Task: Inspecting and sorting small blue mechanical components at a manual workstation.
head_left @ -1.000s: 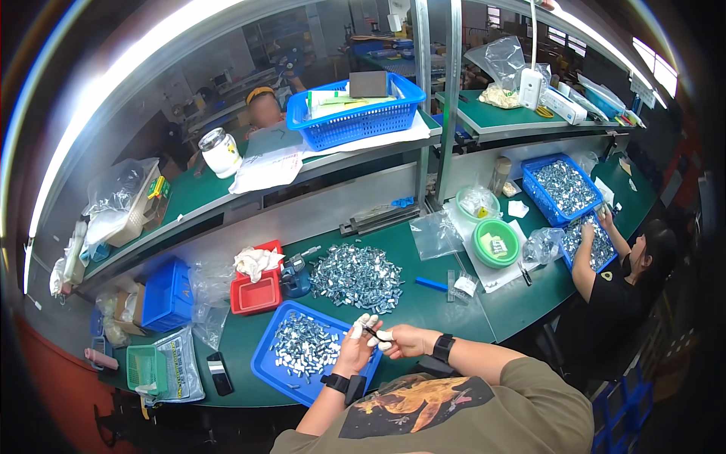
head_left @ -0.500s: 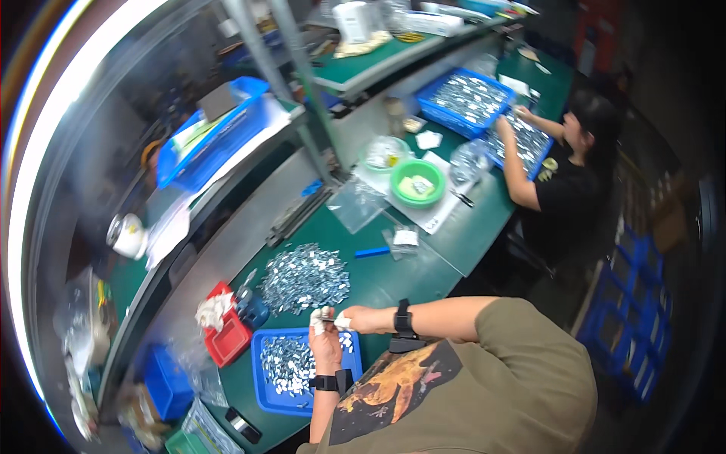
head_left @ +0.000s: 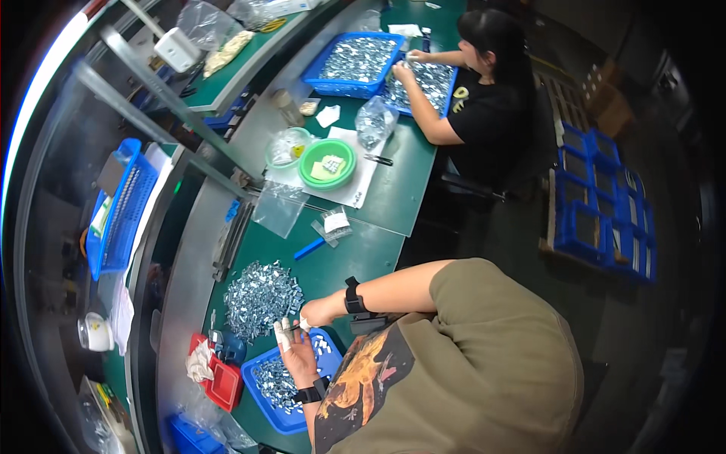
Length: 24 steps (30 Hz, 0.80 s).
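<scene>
My left hand [head_left: 300, 359] is palm up over the blue tray [head_left: 251, 388], its fingers stretched out with white covers on some fingertips. Just above it my right hand [head_left: 321, 309] is closed, its white-covered fingertips pinched together. A small dark sliver shows between the two hands, too small to name. Small shiny metal pieces [head_left: 277, 384] lie in the tray, with white-looking ones near its right side. Beyond my hands a large heap of the same kind of small metal pieces [head_left: 261, 299] rests on the green table [head_left: 355, 261].
A red bin [head_left: 224, 384] with a white cloth stands left of the tray. Farther off are a blue strip [head_left: 308, 249], clear bags and a green bowl [head_left: 327, 164]. A co-worker [head_left: 491, 98] handles pieces at blue trays [head_left: 352, 66]. Stacked blue crates [head_left: 601, 200] stand right.
The view has turned, so the scene sits farther left. My left hand's fingers have gone from curled to stretched out. My right hand stays pinched beside them.
</scene>
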Available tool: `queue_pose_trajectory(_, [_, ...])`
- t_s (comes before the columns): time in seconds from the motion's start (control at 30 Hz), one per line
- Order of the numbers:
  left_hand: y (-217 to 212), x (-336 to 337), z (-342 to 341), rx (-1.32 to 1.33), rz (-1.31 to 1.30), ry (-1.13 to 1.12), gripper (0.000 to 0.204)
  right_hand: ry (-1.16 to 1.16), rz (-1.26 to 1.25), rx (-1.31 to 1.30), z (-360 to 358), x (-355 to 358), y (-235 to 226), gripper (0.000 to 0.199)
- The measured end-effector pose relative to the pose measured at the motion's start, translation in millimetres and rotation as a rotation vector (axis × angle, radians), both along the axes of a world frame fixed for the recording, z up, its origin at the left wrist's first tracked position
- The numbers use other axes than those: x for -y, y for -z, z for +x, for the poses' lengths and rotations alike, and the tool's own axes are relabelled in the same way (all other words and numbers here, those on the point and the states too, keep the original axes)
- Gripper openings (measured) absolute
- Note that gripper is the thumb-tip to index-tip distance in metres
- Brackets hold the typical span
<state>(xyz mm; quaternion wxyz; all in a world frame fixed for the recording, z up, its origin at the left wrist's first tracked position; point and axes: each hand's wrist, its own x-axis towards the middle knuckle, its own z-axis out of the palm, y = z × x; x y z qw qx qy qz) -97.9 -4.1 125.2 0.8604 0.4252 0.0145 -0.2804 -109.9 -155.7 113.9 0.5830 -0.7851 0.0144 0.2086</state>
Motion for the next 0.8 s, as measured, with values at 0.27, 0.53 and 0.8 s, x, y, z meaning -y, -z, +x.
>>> queue_pose_trajectory(0.27, [44,-50,9,-0.224,0.148,0.053,0.033,-0.118,-0.291,0.312,-4,-17,-2,0.018])
queue_pose_trajectory(0.53, [51,-81,-20,-0.324,0.054,-0.329,0.03,-0.235,-0.285,0.275,11,-52,22,0.016])
queue_pose_trajectory(0.8, [80,-107,-54,-0.458,-0.16,-0.515,0.037,-0.331,-0.457,0.215,10,-90,57,0.019])
